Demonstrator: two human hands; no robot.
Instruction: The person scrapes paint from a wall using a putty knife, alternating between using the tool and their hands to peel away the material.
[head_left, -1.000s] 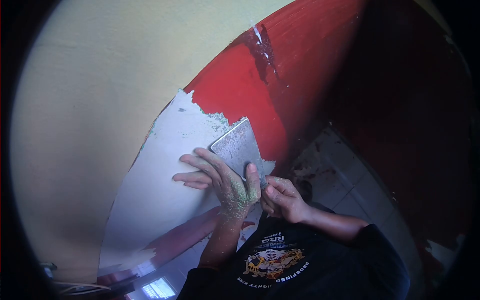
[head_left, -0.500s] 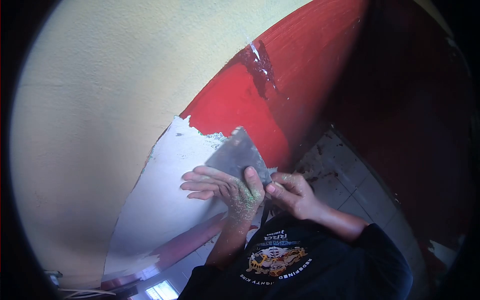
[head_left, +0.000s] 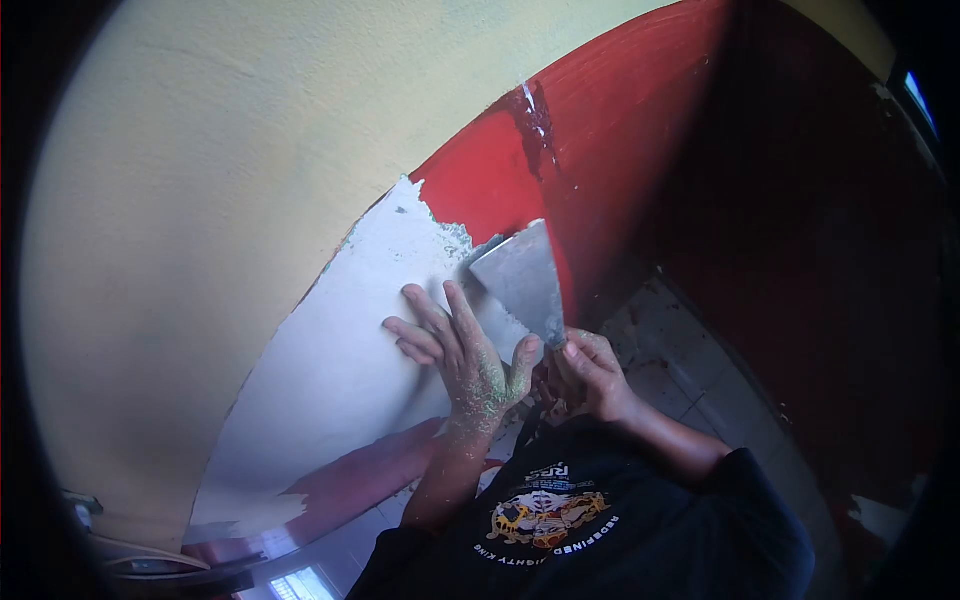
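Scraper (head_left: 520, 278) sits in the right hand (head_left: 590, 375), whose fingers curl tight round the handle at its lower end; the handle itself is hidden inside the fist. Its broad metal blade points up and away, with the far edge lying against the wall (head_left: 200, 200) right where the red paint (head_left: 500, 180) meets the scraped patch (head_left: 350, 350). Ragged greenish flakes cling along that boundary just beside the blade's upper corner.

Left hand (head_left: 460, 345) lies flat and open on the bare pale patch, fingers spread and pointing up the wall, thumb stretched toward the blade's lower part and the right hand; whether it touches them I cannot tell. Its back and wrist are speckled with green dust.

Both forearms rise from a dark shirt (head_left: 600, 520) with a printed badge. Tiled floor (head_left: 700, 380) shows below the right arm, and a dark red wall (head_left: 820, 250) stands to the right.
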